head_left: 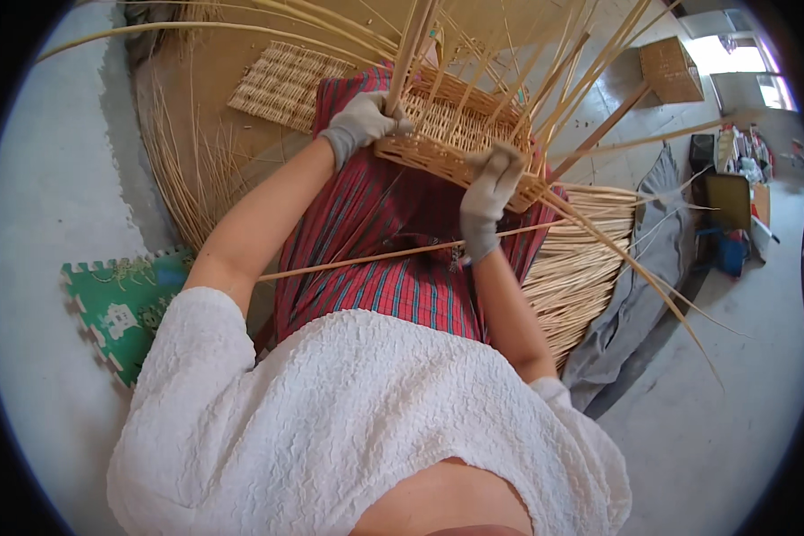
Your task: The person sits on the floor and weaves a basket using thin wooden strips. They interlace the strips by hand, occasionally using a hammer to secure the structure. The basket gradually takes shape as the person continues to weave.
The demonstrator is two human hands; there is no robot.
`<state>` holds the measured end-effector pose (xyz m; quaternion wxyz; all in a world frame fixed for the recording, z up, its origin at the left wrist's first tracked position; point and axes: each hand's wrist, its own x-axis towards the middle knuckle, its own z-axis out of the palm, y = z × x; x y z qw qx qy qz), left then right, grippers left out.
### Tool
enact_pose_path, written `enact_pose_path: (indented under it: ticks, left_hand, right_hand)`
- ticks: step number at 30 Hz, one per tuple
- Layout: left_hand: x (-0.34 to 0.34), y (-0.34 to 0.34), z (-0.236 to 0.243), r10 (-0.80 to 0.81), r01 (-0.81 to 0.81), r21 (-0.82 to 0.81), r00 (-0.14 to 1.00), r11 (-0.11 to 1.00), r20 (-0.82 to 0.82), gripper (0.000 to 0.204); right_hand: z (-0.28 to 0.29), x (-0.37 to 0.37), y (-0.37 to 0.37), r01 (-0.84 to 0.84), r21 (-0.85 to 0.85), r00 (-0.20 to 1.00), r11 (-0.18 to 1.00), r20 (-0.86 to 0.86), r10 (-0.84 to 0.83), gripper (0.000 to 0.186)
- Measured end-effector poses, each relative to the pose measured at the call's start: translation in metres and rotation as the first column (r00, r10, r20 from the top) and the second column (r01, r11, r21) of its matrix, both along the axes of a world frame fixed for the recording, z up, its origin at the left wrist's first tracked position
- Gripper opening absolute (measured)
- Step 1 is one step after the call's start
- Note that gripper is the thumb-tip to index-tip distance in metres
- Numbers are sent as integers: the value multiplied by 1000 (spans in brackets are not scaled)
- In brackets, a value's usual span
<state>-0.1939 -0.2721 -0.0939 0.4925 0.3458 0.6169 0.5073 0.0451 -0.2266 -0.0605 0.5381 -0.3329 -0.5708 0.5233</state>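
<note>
A partly woven wicker basket (431, 154) rests over my lap on a red striped cloth (366, 205), with long loose canes standing out from its sides. At its near left corner my left hand (363, 123), in a grey-white glove, is closed on the edge beside a thick upright stake (411, 54). My right hand (491, 189), gloved too, has its fingers bent over the near rim toward the right corner; the fingertips are partly hidden. One long thin cane (357, 264) crosses my lap below the basket.
A flat woven panel (286, 85) lies on brown sheeting at the far left, near loose canes (183, 179). Bundled canes (576, 277) lie on grey cloth (639, 286) at right. A green foam mat (121, 313) is left; a woven box (670, 71) stands far right.
</note>
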Motion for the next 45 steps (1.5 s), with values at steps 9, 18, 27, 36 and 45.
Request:
enact_pose_path:
  ticks: [9,18,27,36,45]
  left_hand:
    - [18,8,43,56,-112,-141,935,984,-351,55]
    - [73,36,74,-445,333,-456,881,825,-161,41]
    - [102,41,51,-178,88,-383,962,920,-207,56]
    - [104,41,89,-117,66,-185,954,981,-277,51]
    - [114,59,93,368,-103,431,714,896,-595,43]
  right_hand:
    - [1,1,-13,18,-101,981,995,-190,-37,11]
    - [-2,81,37,13,-362,990,932,-124,-62,15]
    - [75,-36,116,-160,389,701,907,692,-173,59]
    - [11,88,40,74,-375,988,924,-97,-118,28]
    - [27,129,49,264,-318,961,911,3,-277,18]
